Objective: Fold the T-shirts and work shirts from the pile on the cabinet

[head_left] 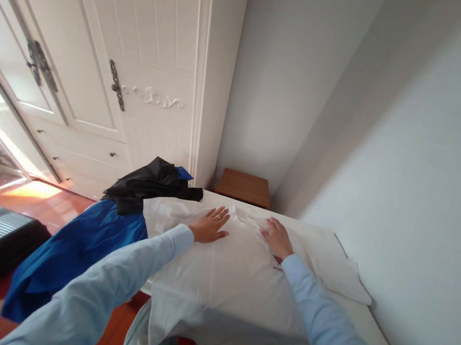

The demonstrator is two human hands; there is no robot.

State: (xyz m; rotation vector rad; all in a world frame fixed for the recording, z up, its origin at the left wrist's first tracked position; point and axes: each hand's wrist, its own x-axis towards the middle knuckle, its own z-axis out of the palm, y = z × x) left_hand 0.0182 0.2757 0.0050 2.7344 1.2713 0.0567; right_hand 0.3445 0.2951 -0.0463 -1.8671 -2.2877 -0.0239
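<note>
The white T-shirt [231,277] is spread out with soft creases, a small dark red print [278,260] on its chest. It lies across the white tabletop [373,334], collar close to the far edge, hem hanging over the near edge by my legs. The fingers of my left hand [208,226] are out straight, thumb apart, resting on the cloth; those of my right hand [279,238] lie closer together, touching it as well. Both are below the shoulders, either side of the collar, with most of the shirt nearer me than my fingertips.
</note>
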